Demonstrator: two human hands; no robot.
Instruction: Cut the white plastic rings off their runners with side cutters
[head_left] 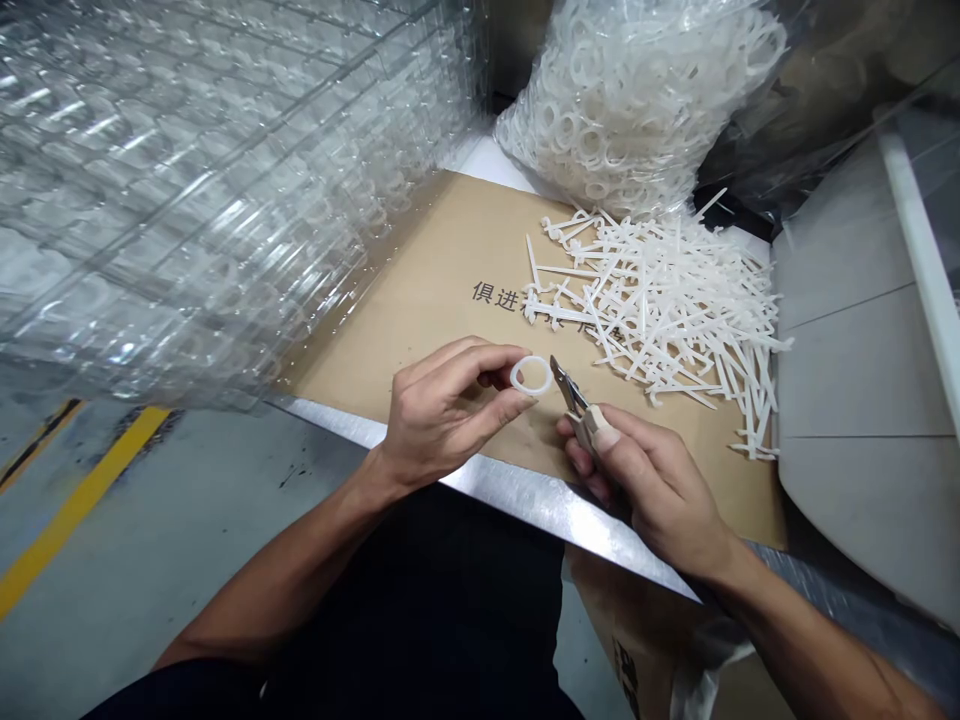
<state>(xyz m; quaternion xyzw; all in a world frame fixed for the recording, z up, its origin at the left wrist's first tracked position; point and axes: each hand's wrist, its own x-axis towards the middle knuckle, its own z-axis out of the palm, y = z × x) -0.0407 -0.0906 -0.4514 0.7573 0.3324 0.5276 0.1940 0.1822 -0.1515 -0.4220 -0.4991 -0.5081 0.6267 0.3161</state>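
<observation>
My left hand (442, 410) pinches a small white plastic ring (532, 375) between thumb and fingers, just above a brown cardboard sheet (450, 260). My right hand (652, 490) grips a pair of small cutters (574, 400) whose jaws point up-left, a short gap from the ring. A heap of white plastic sprue sticks (660, 300) lies on the cardboard just beyond both hands.
A clear bag full of white rings (630, 100) stands at the back. Stacks of clear plastic trays (187, 180) fill the left. The table's metal edge (525, 500) runs below my hands. A grey surface (855, 380) lies right. Floor with yellow line (75, 510) is lower left.
</observation>
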